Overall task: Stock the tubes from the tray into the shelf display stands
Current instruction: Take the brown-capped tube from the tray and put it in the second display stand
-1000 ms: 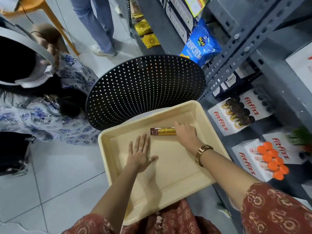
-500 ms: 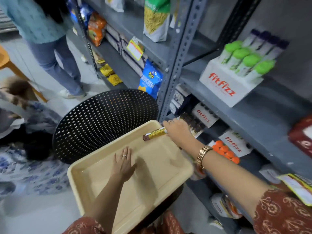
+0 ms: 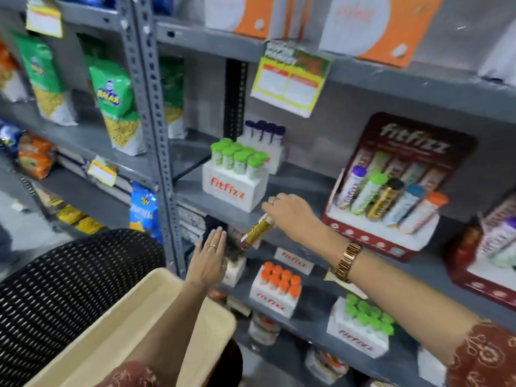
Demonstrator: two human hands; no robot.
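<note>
Lifted clear of the tray (image 3: 156,311), the gold tube (image 3: 256,229) now hangs at shelf height, where half a second ago it was just above the tray's far rim. My right hand (image 3: 293,216) pinches it by its upper end, cap slanting down and left, in front of the shelf edge (image 3: 279,233). My left hand (image 3: 209,261) is flat and empty, fingers together, raised past the tray's corner.

I judge this the carry step: tube taken, not yet seated. Next I need to turn it upright and find a free hole, likely in the dark-capped stand (image 3: 234,263) just below, which is blurred. Nearby stands hold green caps (image 3: 237,157) and orange caps (image 3: 279,277). Snack bags (image 3: 114,104) fill the left bay; a perforated black chair back (image 3: 75,280) sits beside the tray.
</note>
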